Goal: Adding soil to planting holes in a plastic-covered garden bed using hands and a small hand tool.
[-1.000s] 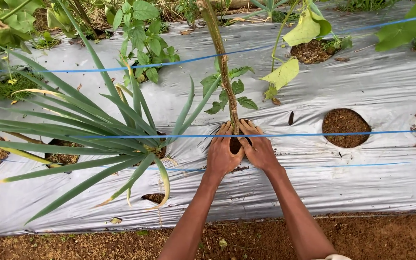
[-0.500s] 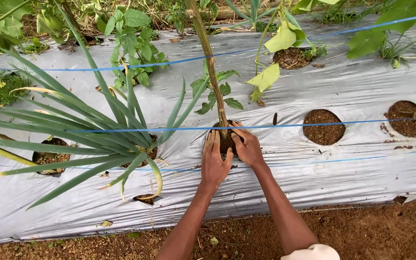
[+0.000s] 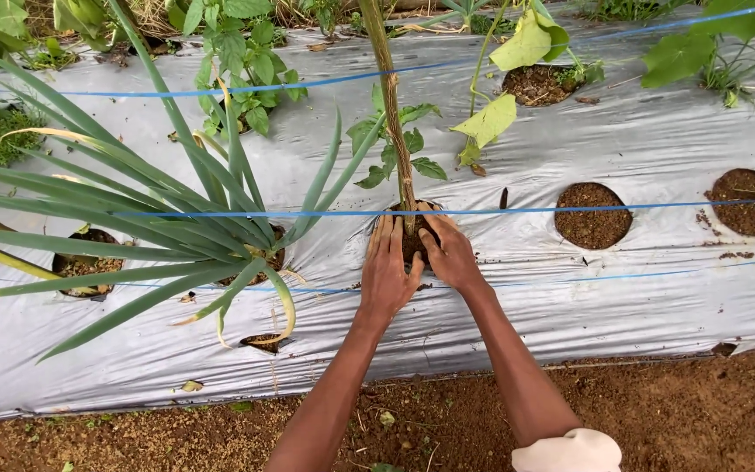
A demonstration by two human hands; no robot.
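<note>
Now both hands, left [image 3: 388, 275] and right [image 3: 450, 256], have stayed flat-fingered, grasping nothing, pressing soil around the stem [image 3: 398, 144].

A spiky long-leaved plant [image 3: 176, 218] is spreading over the silver plastic mulch sheet [image 3: 657, 149]. 2 blue strings [image 3: 220, 90] are running across it. A soil-filled hole [image 3: 593, 216] is lying open, beside bare brown ground [image 3: 701, 411].

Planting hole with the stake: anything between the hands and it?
Nothing visible. Both hands already rest on the soil of the planting hole, left hand and right hand on either side of the stake. A blue string runs across just beyond the fingertips; I cannot tell whether it touches them.
</note>
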